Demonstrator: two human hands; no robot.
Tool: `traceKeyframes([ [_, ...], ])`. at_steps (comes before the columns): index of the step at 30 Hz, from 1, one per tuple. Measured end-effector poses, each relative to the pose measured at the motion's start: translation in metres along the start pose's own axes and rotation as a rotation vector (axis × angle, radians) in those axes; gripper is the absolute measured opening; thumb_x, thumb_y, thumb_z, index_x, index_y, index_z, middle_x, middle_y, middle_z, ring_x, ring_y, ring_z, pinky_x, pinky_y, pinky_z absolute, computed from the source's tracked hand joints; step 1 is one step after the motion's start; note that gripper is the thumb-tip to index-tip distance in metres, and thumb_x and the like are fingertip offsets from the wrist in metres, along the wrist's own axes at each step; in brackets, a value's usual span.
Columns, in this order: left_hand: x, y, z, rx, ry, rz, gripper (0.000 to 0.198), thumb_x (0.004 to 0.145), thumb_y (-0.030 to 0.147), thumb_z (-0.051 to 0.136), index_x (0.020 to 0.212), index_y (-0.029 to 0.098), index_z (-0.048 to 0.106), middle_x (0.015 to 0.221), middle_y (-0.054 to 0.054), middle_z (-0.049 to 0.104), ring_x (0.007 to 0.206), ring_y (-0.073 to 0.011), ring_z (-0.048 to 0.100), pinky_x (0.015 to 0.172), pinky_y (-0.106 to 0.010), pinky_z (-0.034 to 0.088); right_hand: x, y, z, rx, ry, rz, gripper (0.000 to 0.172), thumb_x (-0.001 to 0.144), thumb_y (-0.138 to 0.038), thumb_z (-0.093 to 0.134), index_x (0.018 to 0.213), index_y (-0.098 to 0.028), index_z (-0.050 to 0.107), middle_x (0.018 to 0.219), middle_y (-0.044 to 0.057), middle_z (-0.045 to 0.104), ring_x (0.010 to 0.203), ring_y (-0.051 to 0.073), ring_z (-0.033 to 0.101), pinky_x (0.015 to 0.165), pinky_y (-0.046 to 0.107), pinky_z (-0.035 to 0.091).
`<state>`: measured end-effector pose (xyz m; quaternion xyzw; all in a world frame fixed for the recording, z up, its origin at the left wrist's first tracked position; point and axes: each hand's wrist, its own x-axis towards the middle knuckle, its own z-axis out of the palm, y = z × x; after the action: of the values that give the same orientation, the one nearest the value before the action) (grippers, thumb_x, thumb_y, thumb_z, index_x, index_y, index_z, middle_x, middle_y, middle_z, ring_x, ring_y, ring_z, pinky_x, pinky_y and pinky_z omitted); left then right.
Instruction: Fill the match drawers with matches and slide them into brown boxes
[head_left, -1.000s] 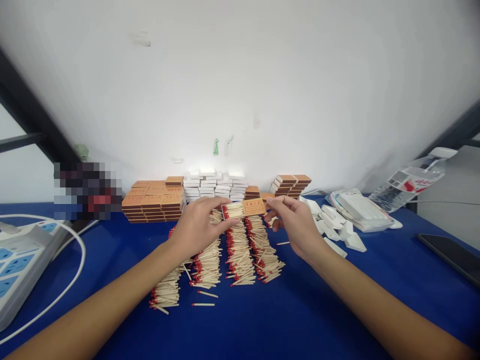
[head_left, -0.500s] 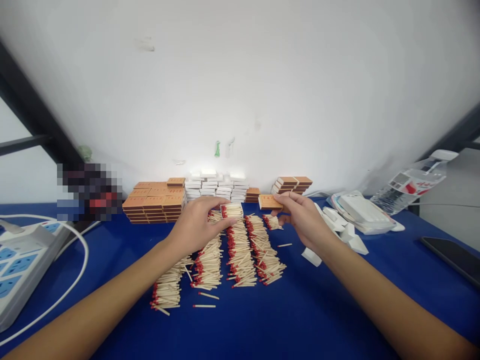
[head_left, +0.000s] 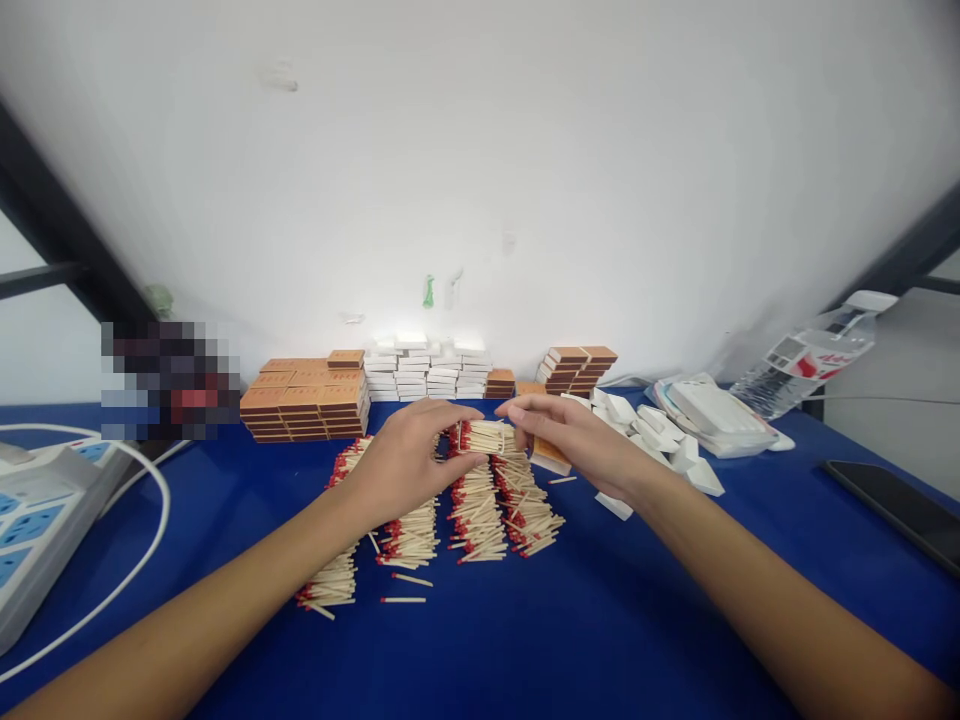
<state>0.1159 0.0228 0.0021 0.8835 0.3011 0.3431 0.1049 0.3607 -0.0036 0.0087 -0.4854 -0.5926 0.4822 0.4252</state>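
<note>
When viewed from the head, note the match-filled tray (head_left: 491, 453) over the far part of the loose match rows (head_left: 478, 510), pinched at its left end between narrowly parted thumb and fingers of the left hand (head_left: 405, 455). Near its right end, note the right hand (head_left: 577, 440) with half-curled fingers; impossible to tell whether touching. Just below, find an orange box (head_left: 551, 457), too hidden to judge whether gripped. Behind, locate white stacks (head_left: 427, 372) on the blue table (head_left: 592, 620).

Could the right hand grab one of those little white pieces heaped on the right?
Probably yes: the white pieces lie loose beside the right hand, with no barrier visible. It would need to turn from the matches in the left hand.
</note>
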Motion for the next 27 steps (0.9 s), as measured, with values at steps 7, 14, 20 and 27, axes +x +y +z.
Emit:
traceKeyframes([
  [7,-0.004,0.006,0.006,0.009,-0.047,0.023,0.040,0.091,0.039,0.080,0.129,0.029,0.070,0.119,-0.005,0.077,0.111,-0.0264,0.071,0.095,-0.047,0.058,-0.002,-0.002,-0.007,-0.206,-0.164,-0.052,0.036,0.087,-0.060,0.076,0.088,-0.024,0.084,0.074,0.002,0.073,0.058,0.013,0.053,0.049,0.026,0.037],
  [14,-0.002,0.004,0.000,0.059,-0.014,0.049,0.043,0.093,0.043,0.077,0.131,0.024,0.066,0.127,-0.008,0.075,0.120,-0.0276,0.069,0.103,-0.049,0.056,0.008,0.003,-0.049,-0.368,-0.103,-0.097,0.032,0.084,-0.057,0.079,0.087,-0.026,0.086,0.092,0.005,0.081,0.078,0.021,0.067,0.069,0.033,0.050],
  [20,-0.002,0.001,-0.002,0.062,-0.036,0.054,0.024,0.096,0.037,0.074,0.116,0.024,0.073,0.113,-0.006,0.078,0.109,-0.0263,0.072,0.094,-0.046,0.059,0.018,0.017,-0.094,-0.423,0.077,-0.036,0.034,0.077,-0.058,0.085,0.087,-0.026,0.087,0.094,0.008,0.082,0.091,0.027,0.069,0.082,0.041,0.052],
  [27,-0.004,0.000,0.002,0.074,-0.094,0.062,0.018,0.096,0.034,0.072,0.112,0.025,0.074,0.107,-0.006,0.078,0.104,-0.0253,0.072,0.088,-0.043,0.059,0.024,0.028,-0.089,-0.440,0.103,-0.045,0.035,0.072,-0.060,0.087,0.074,-0.025,0.084,0.083,0.006,0.081,0.085,0.027,0.069,0.081,0.041,0.053],
])
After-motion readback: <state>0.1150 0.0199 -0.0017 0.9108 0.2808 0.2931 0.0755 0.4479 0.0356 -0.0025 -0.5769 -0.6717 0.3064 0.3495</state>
